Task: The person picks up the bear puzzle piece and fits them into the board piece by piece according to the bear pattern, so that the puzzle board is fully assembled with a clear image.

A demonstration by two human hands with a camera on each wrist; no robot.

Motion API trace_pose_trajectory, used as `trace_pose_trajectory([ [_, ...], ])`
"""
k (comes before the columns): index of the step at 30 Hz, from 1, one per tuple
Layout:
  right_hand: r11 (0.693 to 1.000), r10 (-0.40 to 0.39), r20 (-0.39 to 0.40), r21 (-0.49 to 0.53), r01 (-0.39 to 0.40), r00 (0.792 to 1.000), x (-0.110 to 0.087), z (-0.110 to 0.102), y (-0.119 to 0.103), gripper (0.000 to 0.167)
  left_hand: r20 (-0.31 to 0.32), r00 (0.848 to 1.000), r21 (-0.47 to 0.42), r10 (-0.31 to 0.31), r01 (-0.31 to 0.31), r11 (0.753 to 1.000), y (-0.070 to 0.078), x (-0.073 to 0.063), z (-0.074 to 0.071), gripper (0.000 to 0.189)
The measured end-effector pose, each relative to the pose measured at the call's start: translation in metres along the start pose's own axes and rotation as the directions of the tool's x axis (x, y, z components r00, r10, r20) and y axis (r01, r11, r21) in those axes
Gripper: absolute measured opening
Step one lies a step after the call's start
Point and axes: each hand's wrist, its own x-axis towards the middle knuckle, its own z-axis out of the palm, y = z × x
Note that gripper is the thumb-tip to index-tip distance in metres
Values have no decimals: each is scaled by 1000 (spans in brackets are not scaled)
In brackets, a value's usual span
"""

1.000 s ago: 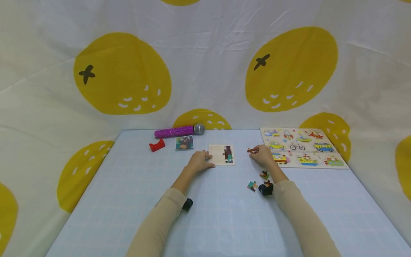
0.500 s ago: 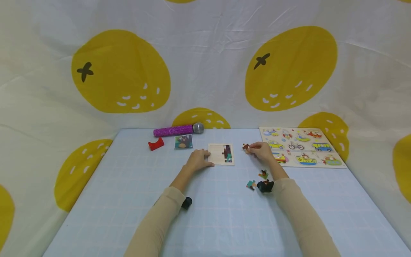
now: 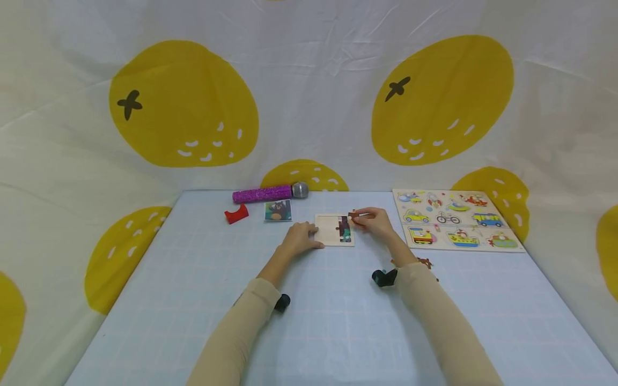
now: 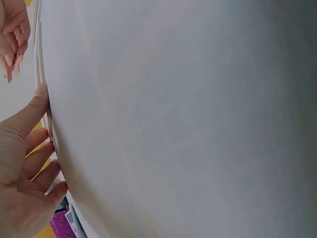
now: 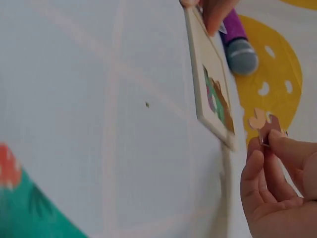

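Observation:
In the head view a shallow wooden puzzle tray (image 3: 327, 230) lies on the table, with dark and teal jigsaw pieces (image 3: 345, 230) fitted along its right side. My left hand (image 3: 298, 239) holds the tray by its left edge, thumb at the lower corner. Between thumb and fingers, my right hand (image 3: 375, 223) pinches a brown jigsaw piece (image 3: 354, 215), just beyond the tray's upper right edge. The right wrist view shows this brown and peach piece (image 5: 270, 126) raised clear of the tray. Loose jigsaw pieces (image 3: 425, 262) lie partly hidden by the right forearm.
A picture card of a bear (image 3: 278, 210), a red curved block (image 3: 236, 214) and a purple toy microphone (image 3: 265, 194) lie at the back left. A vehicle puzzle board (image 3: 458, 221) lies at the back right.
My right hand has carried the brown jigsaw piece leftward, from beside the vehicle board to the tray's right edge. My left hand has stayed at the tray.

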Motion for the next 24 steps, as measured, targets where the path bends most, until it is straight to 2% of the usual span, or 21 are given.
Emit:
trace_pose_trajectory([
  [7,1000,-11,47,-26,12,999,4,28,-8,28,6,1000,15,11,-11,1000,1,1,-1,62],
  [10,993,-40,65,-110,47,997,5,38,-10,26,8,1000,12,8,-8,1000,1,1,-1,62],
  [12,972,-75,70,-218,89,995,7,43,-11,24,6,1000,10,7,-8,1000,1,0,-1,61],
  [16,903,-143,84,-396,164,986,8,50,-15,23,3,1000,-3,3,-3,1000,2,0,-2,61],
  [22,866,-122,115,-473,162,986,10,54,-16,23,3,1000,-16,-13,13,1000,0,1,-2,61],
  [24,854,-136,130,-487,183,982,10,55,-16,25,6,1000,-18,-15,15,1000,0,1,-2,62],
])
